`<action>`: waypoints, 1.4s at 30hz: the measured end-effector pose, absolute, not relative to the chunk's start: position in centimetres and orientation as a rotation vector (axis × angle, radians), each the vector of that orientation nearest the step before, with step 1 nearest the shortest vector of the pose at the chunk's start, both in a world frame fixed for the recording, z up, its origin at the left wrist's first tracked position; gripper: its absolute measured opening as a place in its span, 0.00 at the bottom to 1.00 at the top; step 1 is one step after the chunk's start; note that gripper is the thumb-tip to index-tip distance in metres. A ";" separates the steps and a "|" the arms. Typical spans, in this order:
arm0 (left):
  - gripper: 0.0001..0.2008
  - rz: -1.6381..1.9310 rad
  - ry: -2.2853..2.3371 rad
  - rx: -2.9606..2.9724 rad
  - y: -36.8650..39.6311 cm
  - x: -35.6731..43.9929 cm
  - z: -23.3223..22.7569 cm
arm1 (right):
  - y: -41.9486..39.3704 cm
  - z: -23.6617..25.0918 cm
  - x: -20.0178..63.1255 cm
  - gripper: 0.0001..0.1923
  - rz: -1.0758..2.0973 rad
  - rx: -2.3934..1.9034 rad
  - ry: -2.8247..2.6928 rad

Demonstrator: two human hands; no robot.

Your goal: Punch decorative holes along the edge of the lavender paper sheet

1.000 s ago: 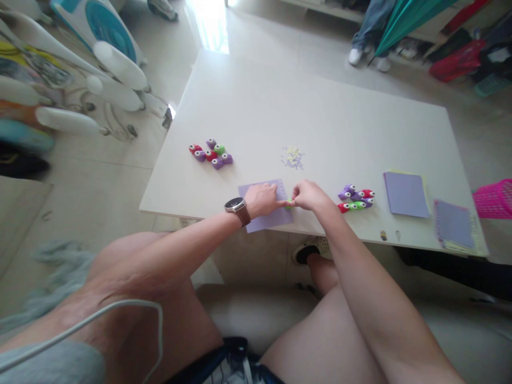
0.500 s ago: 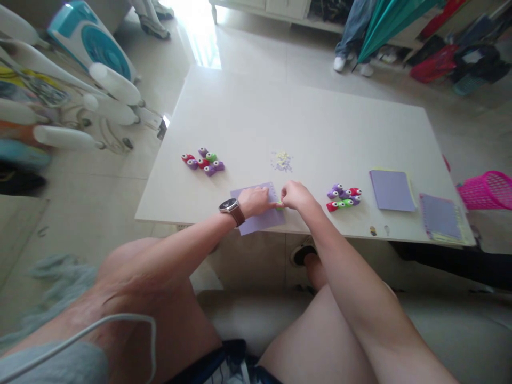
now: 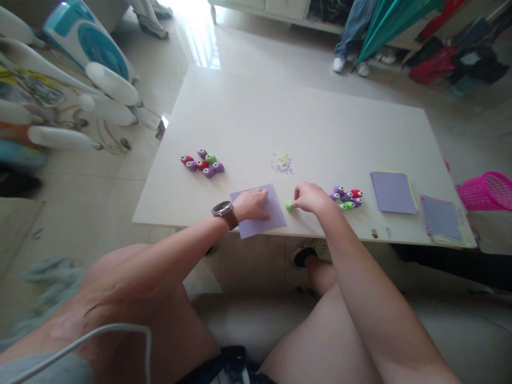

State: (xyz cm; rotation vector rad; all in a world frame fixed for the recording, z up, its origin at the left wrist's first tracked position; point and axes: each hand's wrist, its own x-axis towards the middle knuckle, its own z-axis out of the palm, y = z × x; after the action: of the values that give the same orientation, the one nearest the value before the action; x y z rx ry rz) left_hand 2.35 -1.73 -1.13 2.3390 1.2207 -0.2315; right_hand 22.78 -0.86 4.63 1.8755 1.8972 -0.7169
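Note:
A light purple sheet [image 3: 256, 228] with a row of small holes along its right edge lies at the table's near edge. My left hand [image 3: 251, 205] rests flat on it, thumb and fingers apart. To the right of the sheet, my right hand [image 3: 311, 198] pinches a small green hole punch [image 3: 289, 205] just above or on the table; which of the two I cannot tell. Beyond the sheet is a scatter of tiny yellow and purple paper dots [image 3: 283, 162]. Several eye-topped punches [image 3: 346, 196] in red, green and purple stand right of my right hand, partly hidden by it.
Another cluster of eye-topped punches [image 3: 202, 164] sits at the left of the white table [image 3: 312, 117]. On the right lie a stack of purple sheets [image 3: 393, 192], a stack of hole-edged sheets [image 3: 441, 217] and two small objects [image 3: 375, 233]. A pink basket [image 3: 486, 191] stands beyond the table.
My right hand has moved right with the green hole punch, away from the sheet's right edge. My left hand stays on the sheet, its thumb now apart from the right hand.

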 end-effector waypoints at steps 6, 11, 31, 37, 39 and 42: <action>0.27 -0.218 1.219 2.347 -1.7 2.4 -1.3 | -1.9 3.7 21.8 0.19 -0.660 1.806 1.981; 0.27 -0.212 1.215 2.346 -1.7 2.3 -1.4 | -2.0 3.1 21.7 0.14 -0.602 1.764 1.999; 0.28 -0.179 1.222 2.340 -1.9 2.3 -1.4 | -1.4 3.9 23.3 0.18 -0.987 1.697 2.079; 0.27 -0.193 1.223 2.342 -1.9 2.4 -1.2 | -1.4 3.6 23.1 0.17 -1.011 1.691 2.042; 0.27 -0.191 1.226 2.340 -1.9 2.4 -1.2 | -1.4 3.6 23.1 0.19 -1.015 1.725 2.054; 0.27 -0.188 1.225 2.345 -1.9 2.4 -1.2 | -1.3 3.8 23.2 0.28 -0.925 1.895 2.141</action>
State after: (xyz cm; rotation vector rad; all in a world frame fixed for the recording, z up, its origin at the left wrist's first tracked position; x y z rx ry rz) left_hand 2.37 -1.93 -1.24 2.3446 1.2252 -0.1881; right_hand 23.16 -1.31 3.82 1.8950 2.1409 -0.9248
